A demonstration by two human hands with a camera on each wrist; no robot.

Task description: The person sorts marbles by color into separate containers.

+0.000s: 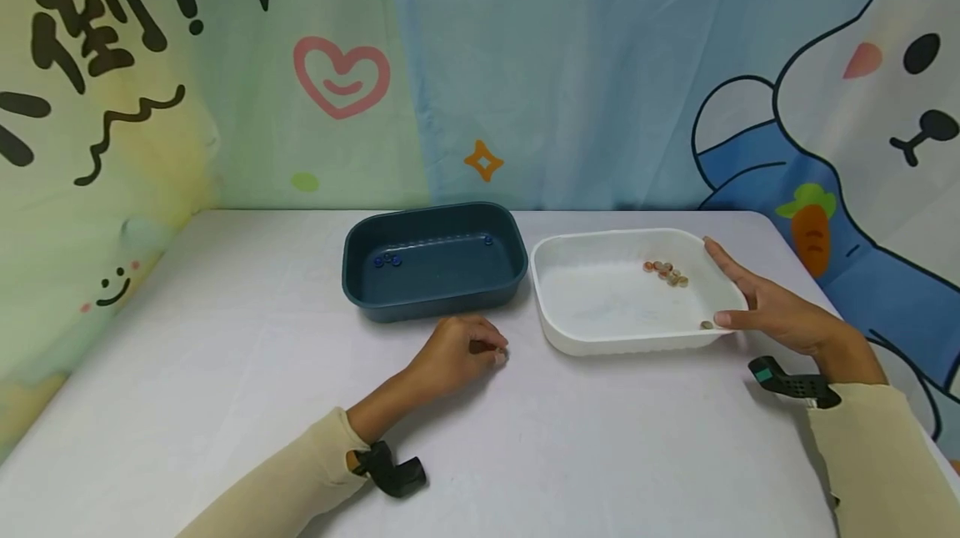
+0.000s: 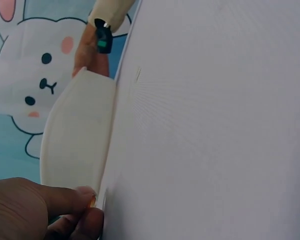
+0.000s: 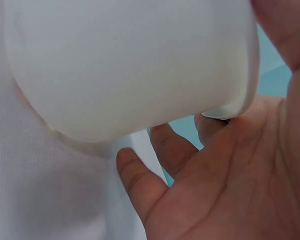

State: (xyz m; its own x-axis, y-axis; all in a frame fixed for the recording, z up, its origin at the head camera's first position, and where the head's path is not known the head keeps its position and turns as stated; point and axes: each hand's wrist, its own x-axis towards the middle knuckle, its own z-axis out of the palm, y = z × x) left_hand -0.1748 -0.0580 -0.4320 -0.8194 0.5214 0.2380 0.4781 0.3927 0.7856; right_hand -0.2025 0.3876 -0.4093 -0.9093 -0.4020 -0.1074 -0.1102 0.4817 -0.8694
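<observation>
My left hand [image 1: 459,350] is low over the white table, just in front of the blue tray. Thumb and forefinger pinch a small orange bead [image 2: 93,201], mostly covered by the fingertips. At the right end of the white tray [image 1: 600,346], my right hand [image 1: 780,317] rests with fingers spread and fairly straight, its thumb over the near rim. Inside that tray lies a cluster of orange and tan beads [image 1: 666,273], and a single bead [image 1: 707,325] sits beside the thumb. From the right wrist, the tray's outer wall [image 3: 130,65] is above the fingers [image 3: 140,182].
The dark blue tray [image 1: 435,304] stands left of the white one, close to it. A few blue beads [image 1: 387,259] lie at its left and another bead [image 1: 487,239] at its right. A printed cloth backdrop [image 1: 555,87] hangs behind the table [image 1: 187,354].
</observation>
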